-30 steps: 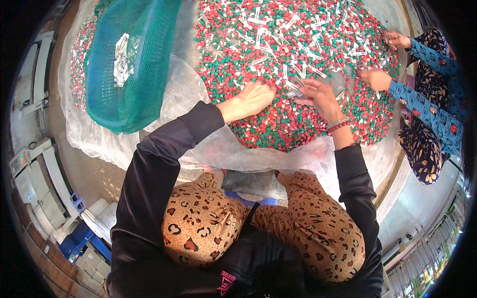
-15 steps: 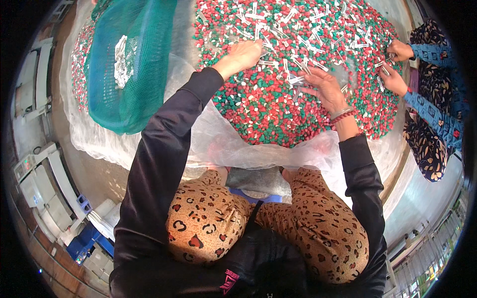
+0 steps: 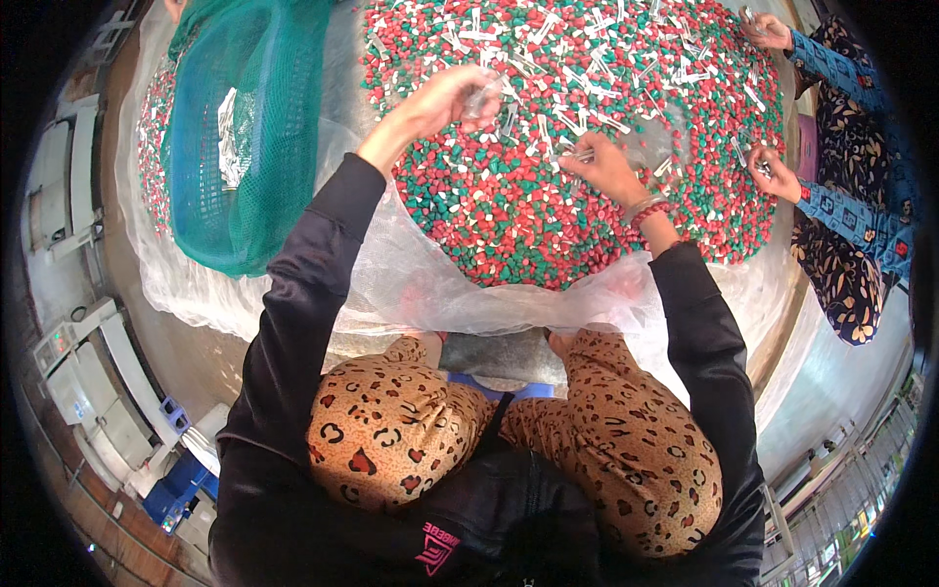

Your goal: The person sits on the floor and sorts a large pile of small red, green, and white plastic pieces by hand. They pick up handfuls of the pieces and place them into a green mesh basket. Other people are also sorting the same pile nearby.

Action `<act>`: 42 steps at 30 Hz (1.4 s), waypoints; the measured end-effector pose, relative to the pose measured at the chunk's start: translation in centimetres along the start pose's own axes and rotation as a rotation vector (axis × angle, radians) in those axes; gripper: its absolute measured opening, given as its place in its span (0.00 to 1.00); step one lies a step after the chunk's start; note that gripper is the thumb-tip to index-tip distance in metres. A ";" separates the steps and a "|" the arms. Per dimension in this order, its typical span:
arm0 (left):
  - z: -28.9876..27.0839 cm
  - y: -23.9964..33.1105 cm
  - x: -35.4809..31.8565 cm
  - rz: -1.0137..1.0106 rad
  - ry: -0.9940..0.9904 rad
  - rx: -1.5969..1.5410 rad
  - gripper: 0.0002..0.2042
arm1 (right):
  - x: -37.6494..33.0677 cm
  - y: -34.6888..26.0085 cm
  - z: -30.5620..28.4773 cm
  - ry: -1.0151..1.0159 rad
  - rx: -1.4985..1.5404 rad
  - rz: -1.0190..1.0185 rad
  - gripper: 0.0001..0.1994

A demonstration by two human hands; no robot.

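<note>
A wide heap of small red, green and white pebble-like pieces (image 3: 509, 230) lies before me, strewn with slim, silvery-white clips (image 3: 538, 64). My left hand (image 3: 445, 103) is held over the heap's left part, its fingers curled round pale clips that are smeared by motion; their number cannot be made out. Lower and to the right, my right hand (image 3: 611, 171) pinches a slim clip (image 3: 579, 157) between thumb and fingers, close above the pieces. Left of the heap stands a basket (image 3: 205, 196) draped in green netting (image 3: 289, 147), with a bundle of silvery clips (image 3: 228, 137) inside.
Across the heap's right side, another person's hands (image 3: 773, 171) hold clips; their sleeves are blue-patterned. White sheeting (image 3: 391, 264) lies under the heap and bunches along its near edge, before my knees. Pale machines (image 3: 93, 382) stand at the far left.
My left hand has moved left and turned, clips in its fingers. My right hand has shifted slightly left and closed on a clip. The other person's upper hand has moved away from their lower one.
</note>
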State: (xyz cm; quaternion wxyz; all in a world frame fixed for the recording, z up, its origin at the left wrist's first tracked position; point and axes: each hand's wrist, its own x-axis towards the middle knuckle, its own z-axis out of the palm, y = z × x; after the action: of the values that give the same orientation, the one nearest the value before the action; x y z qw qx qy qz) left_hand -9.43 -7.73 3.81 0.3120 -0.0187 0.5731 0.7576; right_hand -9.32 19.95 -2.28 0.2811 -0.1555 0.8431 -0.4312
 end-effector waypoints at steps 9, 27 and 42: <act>0.1 -2.0 3.4 -0.159 0.241 0.671 0.23 | -0.9 1.6 1.8 0.119 -0.398 -0.254 0.20; 2.8 -2.3 3.1 -0.024 0.158 0.616 0.14 | -2.4 -0.8 -3.9 -0.068 1.207 0.316 0.14; 5.7 -5.3 3.5 0.242 -0.064 1.613 0.10 | -3.7 -2.8 -4.2 -0.254 1.381 0.241 0.23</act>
State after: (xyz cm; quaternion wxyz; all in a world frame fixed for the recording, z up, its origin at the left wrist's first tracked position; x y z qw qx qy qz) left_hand -7.80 -0.38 -0.11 0.1619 0.2954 0.9310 0.1404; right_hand -8.83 22.89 3.22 0.4574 0.1035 0.3491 -0.8113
